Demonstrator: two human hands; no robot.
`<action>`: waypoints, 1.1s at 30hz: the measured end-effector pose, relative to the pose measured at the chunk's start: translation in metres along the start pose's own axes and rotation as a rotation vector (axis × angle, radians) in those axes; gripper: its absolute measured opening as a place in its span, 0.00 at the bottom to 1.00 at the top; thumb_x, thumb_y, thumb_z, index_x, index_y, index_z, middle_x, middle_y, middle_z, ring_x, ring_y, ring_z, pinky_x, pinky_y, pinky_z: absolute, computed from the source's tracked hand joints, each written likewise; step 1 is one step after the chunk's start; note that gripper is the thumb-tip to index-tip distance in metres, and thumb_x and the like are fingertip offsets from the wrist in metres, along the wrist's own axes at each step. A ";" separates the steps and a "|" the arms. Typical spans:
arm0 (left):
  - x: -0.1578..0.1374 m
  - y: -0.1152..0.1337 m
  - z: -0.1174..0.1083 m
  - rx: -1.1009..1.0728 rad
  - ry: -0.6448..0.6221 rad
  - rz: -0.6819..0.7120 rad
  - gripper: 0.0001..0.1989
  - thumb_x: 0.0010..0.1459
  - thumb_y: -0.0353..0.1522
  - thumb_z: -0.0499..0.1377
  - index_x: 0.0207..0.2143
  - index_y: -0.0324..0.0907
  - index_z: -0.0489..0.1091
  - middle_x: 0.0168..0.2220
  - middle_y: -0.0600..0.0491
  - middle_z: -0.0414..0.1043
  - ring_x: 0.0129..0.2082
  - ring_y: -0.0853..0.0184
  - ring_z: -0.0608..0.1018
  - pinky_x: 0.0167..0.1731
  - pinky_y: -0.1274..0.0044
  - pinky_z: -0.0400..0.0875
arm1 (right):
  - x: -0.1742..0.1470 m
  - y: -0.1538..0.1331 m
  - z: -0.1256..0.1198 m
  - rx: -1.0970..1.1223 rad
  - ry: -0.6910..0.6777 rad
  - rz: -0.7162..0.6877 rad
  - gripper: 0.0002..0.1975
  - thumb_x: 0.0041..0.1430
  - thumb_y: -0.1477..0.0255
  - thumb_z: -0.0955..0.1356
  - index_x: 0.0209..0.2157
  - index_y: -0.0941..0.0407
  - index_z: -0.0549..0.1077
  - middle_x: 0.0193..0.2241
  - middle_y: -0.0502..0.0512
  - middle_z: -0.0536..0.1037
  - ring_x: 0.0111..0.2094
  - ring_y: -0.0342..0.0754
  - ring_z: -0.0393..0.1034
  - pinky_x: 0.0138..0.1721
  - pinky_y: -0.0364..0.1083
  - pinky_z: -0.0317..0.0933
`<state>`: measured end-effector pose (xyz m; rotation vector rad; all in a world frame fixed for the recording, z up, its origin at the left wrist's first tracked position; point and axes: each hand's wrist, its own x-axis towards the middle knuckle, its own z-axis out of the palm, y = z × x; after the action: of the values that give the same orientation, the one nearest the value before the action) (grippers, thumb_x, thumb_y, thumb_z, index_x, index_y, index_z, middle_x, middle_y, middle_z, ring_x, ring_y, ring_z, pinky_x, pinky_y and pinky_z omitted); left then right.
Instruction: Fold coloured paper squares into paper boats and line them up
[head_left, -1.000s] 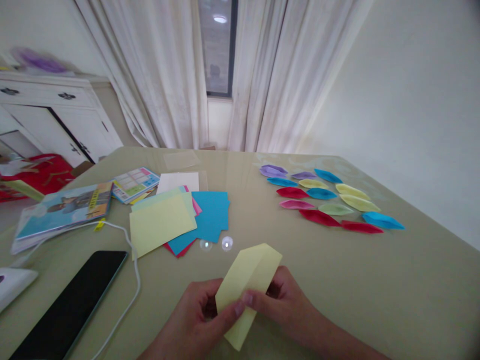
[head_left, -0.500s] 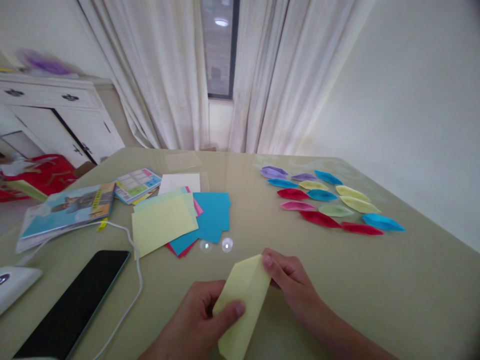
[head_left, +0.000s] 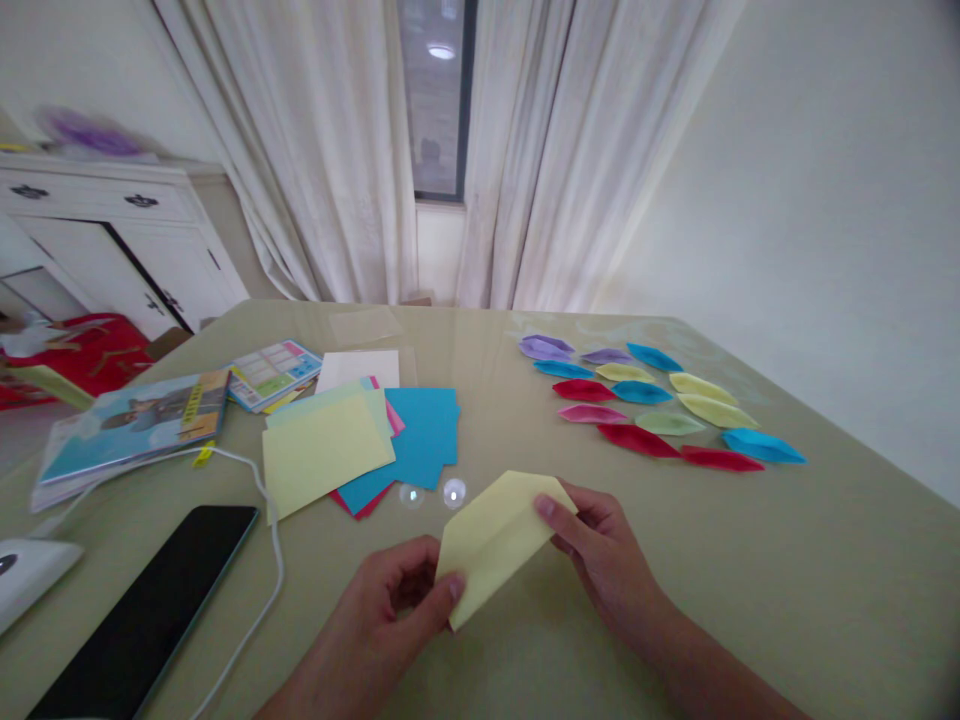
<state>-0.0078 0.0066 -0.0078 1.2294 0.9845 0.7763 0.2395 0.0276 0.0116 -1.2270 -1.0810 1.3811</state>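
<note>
A pale yellow sheet of folded paper (head_left: 499, 540), with slanted corners and a crease along it, is held tilted above the table between both hands. My left hand (head_left: 390, 610) pinches its lower left end, thumb on top. At the upper right end, my right hand (head_left: 600, 550) grips the paper with the thumb on its face and fingers behind. Beyond the hands lies a pile with a yellow sheet (head_left: 330, 455) and blue sheets (head_left: 424, 435). Folded paper boats or petal-like pieces, among them a red one (head_left: 721, 458) and a blue one (head_left: 763, 446), lie in rows at the right.
A black phone (head_left: 150, 610) and a white cable (head_left: 279, 560) lie at the left, near a white device (head_left: 34, 580). Behind them are magazines (head_left: 142, 425) and a colourful booklet (head_left: 275, 373). The glossy table (head_left: 750, 580) reaches toward the curtains (head_left: 322, 150).
The yellow paper has turned clockwise and flattened toward me, showing a broader face. My left hand has shifted to its lower left end, and my right hand has moved slightly right.
</note>
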 end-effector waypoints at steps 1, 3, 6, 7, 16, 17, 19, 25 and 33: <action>0.001 0.002 -0.003 0.002 0.067 0.023 0.22 0.65 0.50 0.65 0.39 0.39 0.81 0.33 0.51 0.79 0.32 0.65 0.79 0.31 0.79 0.74 | 0.000 -0.002 -0.001 0.010 -0.008 0.011 0.23 0.56 0.51 0.78 0.32 0.58 0.82 0.27 0.53 0.76 0.29 0.48 0.69 0.31 0.46 0.65; 0.004 0.005 -0.009 -0.008 0.206 0.065 0.21 0.64 0.50 0.66 0.42 0.41 0.80 0.33 0.52 0.79 0.33 0.64 0.80 0.32 0.78 0.78 | 0.000 -0.003 -0.002 0.027 -0.023 0.026 0.21 0.55 0.53 0.79 0.29 0.58 0.80 0.27 0.51 0.74 0.29 0.47 0.68 0.30 0.44 0.62; 0.005 0.005 -0.011 0.012 0.371 0.137 0.23 0.64 0.49 0.66 0.53 0.44 0.77 0.34 0.55 0.78 0.30 0.65 0.82 0.31 0.76 0.80 | 0.001 -0.002 -0.003 -0.004 -0.076 0.023 0.21 0.56 0.54 0.79 0.30 0.58 0.79 0.27 0.49 0.72 0.29 0.45 0.66 0.30 0.43 0.60; 0.005 0.005 -0.010 0.029 0.407 0.156 0.24 0.65 0.48 0.65 0.57 0.45 0.75 0.35 0.56 0.79 0.28 0.66 0.82 0.31 0.76 0.80 | 0.001 -0.001 -0.002 -0.020 -0.090 0.019 0.21 0.56 0.53 0.79 0.31 0.59 0.80 0.26 0.49 0.72 0.29 0.45 0.66 0.30 0.43 0.60; -0.003 0.002 -0.012 0.268 0.421 0.240 0.19 0.68 0.44 0.63 0.58 0.50 0.78 0.32 0.56 0.82 0.27 0.67 0.85 0.28 0.81 0.78 | 0.001 -0.005 0.002 0.012 -0.086 -0.030 0.18 0.58 0.57 0.79 0.40 0.57 0.81 0.33 0.53 0.81 0.33 0.47 0.73 0.35 0.43 0.65; -0.002 0.002 -0.012 0.257 0.434 0.242 0.19 0.68 0.44 0.63 0.58 0.50 0.78 0.32 0.56 0.82 0.28 0.67 0.85 0.28 0.81 0.78 | 0.001 -0.006 0.003 0.002 -0.083 -0.044 0.18 0.58 0.57 0.79 0.40 0.57 0.81 0.32 0.53 0.81 0.33 0.47 0.72 0.34 0.43 0.64; -0.002 0.002 -0.012 0.230 0.442 0.239 0.18 0.68 0.43 0.64 0.57 0.49 0.78 0.33 0.56 0.83 0.28 0.67 0.85 0.30 0.80 0.79 | 0.001 -0.006 0.003 -0.014 -0.081 -0.060 0.18 0.58 0.56 0.79 0.36 0.57 0.80 0.29 0.51 0.78 0.30 0.45 0.70 0.32 0.42 0.62; 0.002 0.000 -0.015 0.121 0.349 0.229 0.18 0.68 0.43 0.64 0.55 0.45 0.78 0.36 0.53 0.84 0.28 0.65 0.85 0.30 0.76 0.82 | 0.000 -0.008 0.003 -0.063 -0.001 -0.028 0.22 0.58 0.52 0.78 0.32 0.56 0.76 0.25 0.48 0.73 0.27 0.43 0.64 0.27 0.41 0.57; 0.001 -0.005 -0.021 0.260 0.268 0.435 0.26 0.65 0.34 0.67 0.64 0.52 0.72 0.46 0.51 0.83 0.42 0.62 0.86 0.47 0.72 0.82 | 0.009 0.003 -0.005 0.042 0.060 0.085 0.24 0.56 0.50 0.78 0.37 0.57 0.79 0.28 0.51 0.77 0.27 0.44 0.66 0.27 0.41 0.58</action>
<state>-0.0269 0.0151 -0.0137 1.6242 1.0722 1.2049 0.2435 0.0361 0.0066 -1.2884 -0.9631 1.4155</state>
